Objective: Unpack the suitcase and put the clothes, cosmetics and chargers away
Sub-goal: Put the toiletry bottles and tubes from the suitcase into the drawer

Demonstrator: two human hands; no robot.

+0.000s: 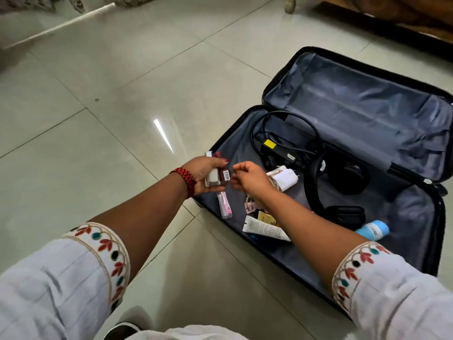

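A black suitcase [438,212] lies open on the floor, lined in grey. My left hand [204,171] holds a bundle of small cosmetic bottles [218,176] over the case's left corner. Just to its right, my right hand [250,179] hovers with fingers curled and apart, holding nothing I can see. A pink tube [225,204] lies below the bundle. White and gold tubes [263,228], a white charger plug [286,179], a black laptop charger with cable [282,147], black headphones [343,192] and a blue bottle [373,230] lie inside the case.
The floor [122,106] is pale glossy tile all around. A white pole [63,24] lies at the far left. Wooden furniture [392,13] stands at the far right, behind the raised suitcase lid [362,106].
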